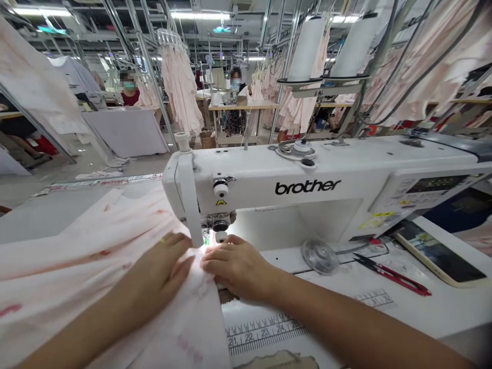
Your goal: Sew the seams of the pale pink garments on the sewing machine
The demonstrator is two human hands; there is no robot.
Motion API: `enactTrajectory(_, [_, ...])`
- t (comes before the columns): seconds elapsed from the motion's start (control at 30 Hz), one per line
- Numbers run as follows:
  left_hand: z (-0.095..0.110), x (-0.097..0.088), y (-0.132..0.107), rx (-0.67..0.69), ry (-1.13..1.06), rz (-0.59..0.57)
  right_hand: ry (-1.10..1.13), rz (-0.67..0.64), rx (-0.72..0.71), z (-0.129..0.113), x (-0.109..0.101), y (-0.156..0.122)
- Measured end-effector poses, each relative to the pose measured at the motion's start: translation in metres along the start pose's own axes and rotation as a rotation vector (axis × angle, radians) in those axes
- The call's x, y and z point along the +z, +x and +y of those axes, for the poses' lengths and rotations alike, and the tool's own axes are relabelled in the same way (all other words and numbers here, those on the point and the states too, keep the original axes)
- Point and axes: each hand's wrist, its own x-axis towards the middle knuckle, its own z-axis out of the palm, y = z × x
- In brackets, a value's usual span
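Pale pink printed fabric (126, 264) spreads over the left of the machine bed and hangs toward me. My left hand (165, 261) is on it just left of the needle area, fingers bent and closed on the cloth. Right of the needle, my right hand (238, 266) grips the fabric's edge with its fingers together. Both hands are close to the lit presser foot area of a white sewing machine (249, 179). The needle and the stitching spot are mostly hidden behind the machine head and my fingers.
Red-handled thread snips (400, 277), a clear round bobbin case (320, 255) and a phone (442, 253) lie at the right. A printed ruler (269, 330) runs along the near bed. Thread cones (306, 48) stand above. Hanging pink garments (179, 87) and people sewing are behind.
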Motion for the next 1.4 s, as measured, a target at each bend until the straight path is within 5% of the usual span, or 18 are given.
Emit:
enactTrajectory(0.13, [0.018, 0.015, -0.036, 0.016, 0.029, -0.096, -0.009, 0.054, 0.109, 0.001, -0.008, -0.001])
enactTrajectory(0.3, [0.002, 0.022, -0.04, -0.029, -0.12, -0.108, -0.002, -0.024, 0.088, 0.001, -0.012, 0.001])
enactTrajectory(0.47, [-0.001, 0.011, -0.03, -0.184, -0.359, -0.126, -0.065, 0.071, -0.052, 0.003, 0.001, 0.005])
enactTrajectory(0.6, [0.001, 0.011, -0.026, -0.125, -0.389, -0.014, -0.238, 0.103, -0.212, 0.004, 0.001, 0.007])
enactTrajectory(0.8, [0.006, 0.003, -0.021, -0.045, -0.208, -0.056, -0.29, -0.112, -0.432, 0.01, -0.02, 0.002])
enactTrajectory(0.97, [0.021, -0.005, -0.02, -0.092, -0.127, -0.085, -0.084, -0.234, -0.247, 0.015, -0.028, -0.004])
enactTrajectory(1.1, [0.024, 0.009, -0.029, -0.063, -0.054, -0.063, -0.014, -0.291, -0.194, 0.013, -0.029, -0.006])
enactTrajectory(1.23, [0.02, 0.027, -0.038, 0.076, 0.061, 0.009, 0.005, -0.31, -0.172, 0.012, -0.029, -0.007])
enactTrajectory(1.4, [0.025, 0.027, -0.031, 0.264, 0.078, 0.033, 0.003, -0.301, -0.158, 0.013, -0.027, -0.008])
